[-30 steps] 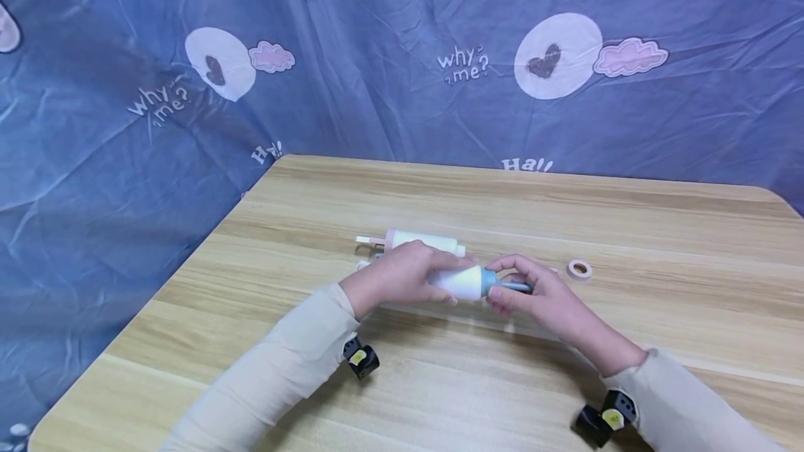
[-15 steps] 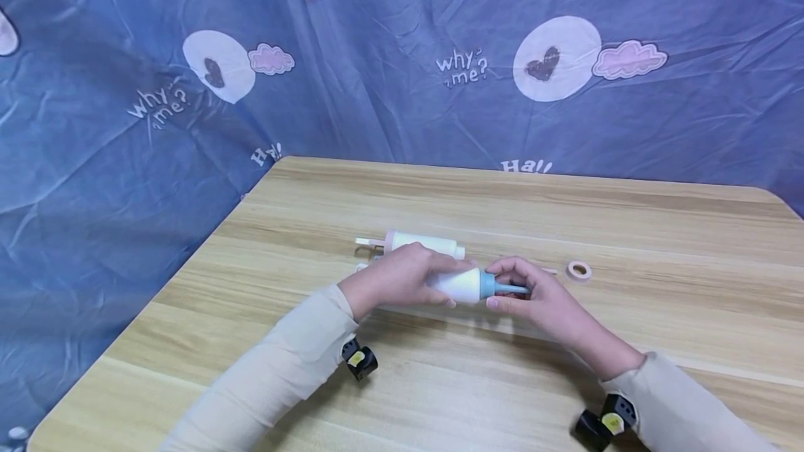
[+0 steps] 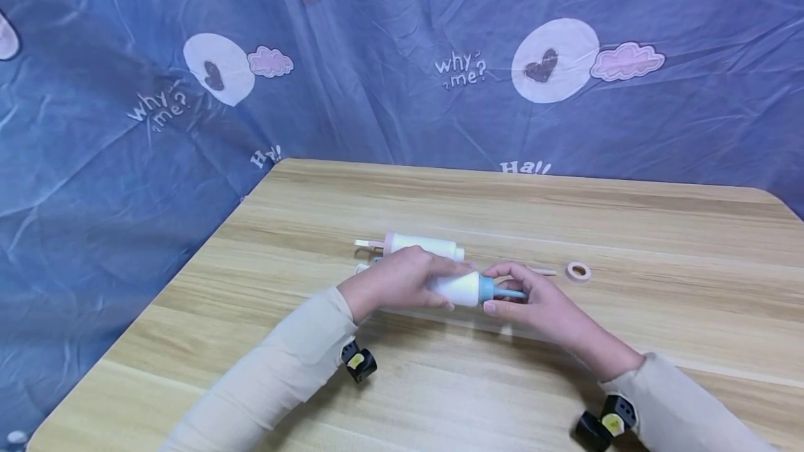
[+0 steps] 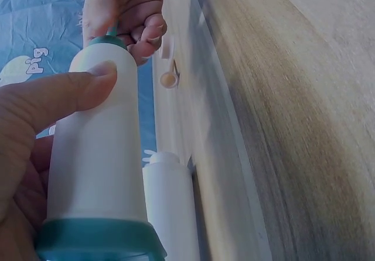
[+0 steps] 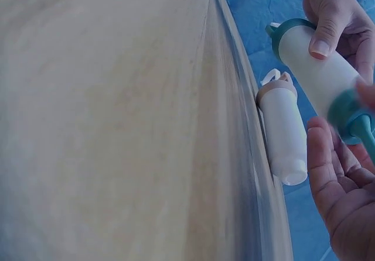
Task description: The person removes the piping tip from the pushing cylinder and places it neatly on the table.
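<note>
- Head view: the left hand (image 3: 411, 279) is wrapped round the white bottle (image 3: 461, 289), which lies sideways near the middle of the desk (image 3: 597, 222), its blue cap (image 3: 486, 289) pointing right. The right hand (image 3: 534, 302) has thumb and index finger curled either side of that cap; how hard it squeezes I can't tell.
- Same view: over the last second the right thumb has slid off the cap's face to its near edge, baring more of the thin nozzle (image 3: 511, 294), while the bottle has hardly shifted. I'd read it as a fresh hold for working the cap, with the left hand steadying.
- Same view: just beyond lies a second bottle (image 3: 421, 245), pink at its left end and partly hidden by the left hand. A thin stick (image 3: 543, 271) and a pale ring (image 3: 578, 279) sit to the right.
- Left wrist view: the left thumb presses along the bottle; the right hand's fingers crowd the cap and hide most of the nozzle.
- Right wrist view: the cap looks smeared, perhaps by motion. The second bottle is close enough to get bumped, I'd guess.
</note>
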{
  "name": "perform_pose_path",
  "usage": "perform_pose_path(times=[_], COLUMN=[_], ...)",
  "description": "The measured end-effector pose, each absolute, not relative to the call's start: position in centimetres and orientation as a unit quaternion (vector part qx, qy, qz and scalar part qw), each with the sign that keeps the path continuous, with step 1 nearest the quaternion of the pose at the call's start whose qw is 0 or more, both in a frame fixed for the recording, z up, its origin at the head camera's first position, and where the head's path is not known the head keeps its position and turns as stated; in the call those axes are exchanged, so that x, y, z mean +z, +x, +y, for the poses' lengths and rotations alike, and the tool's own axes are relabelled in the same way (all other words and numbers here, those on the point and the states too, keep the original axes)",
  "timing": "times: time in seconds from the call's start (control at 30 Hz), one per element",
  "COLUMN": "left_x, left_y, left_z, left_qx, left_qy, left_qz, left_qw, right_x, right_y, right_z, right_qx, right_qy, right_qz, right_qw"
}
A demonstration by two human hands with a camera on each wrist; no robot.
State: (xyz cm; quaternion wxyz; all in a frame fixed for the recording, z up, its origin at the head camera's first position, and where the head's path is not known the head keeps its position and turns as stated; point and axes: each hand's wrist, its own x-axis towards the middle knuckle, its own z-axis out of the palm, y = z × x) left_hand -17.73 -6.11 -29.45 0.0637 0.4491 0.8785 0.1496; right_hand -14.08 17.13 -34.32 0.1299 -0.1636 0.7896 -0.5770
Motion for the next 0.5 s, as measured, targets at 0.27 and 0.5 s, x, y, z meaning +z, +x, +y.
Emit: perform_pose_path(times=[0.27,0.5], left_x=[-29.38,-29.41], left_y=[-17.62,-17.47], left_z=[-6.18,-6.27], left_qx=[0.149,0.149], left_qy=[0.454,0.457], left_qz=[0.878,0.876], left_qw=[0.047,0.035], right_x=[-34.41,-34.61], right_y=[-14.2,-14.24], right_z=[17.14,17.14], right_qx=[-0.614,-0.618], right_qy=[-0.181,-0.186], right_qz=[0.754,0.748], right_qw=[0.151,0.153])
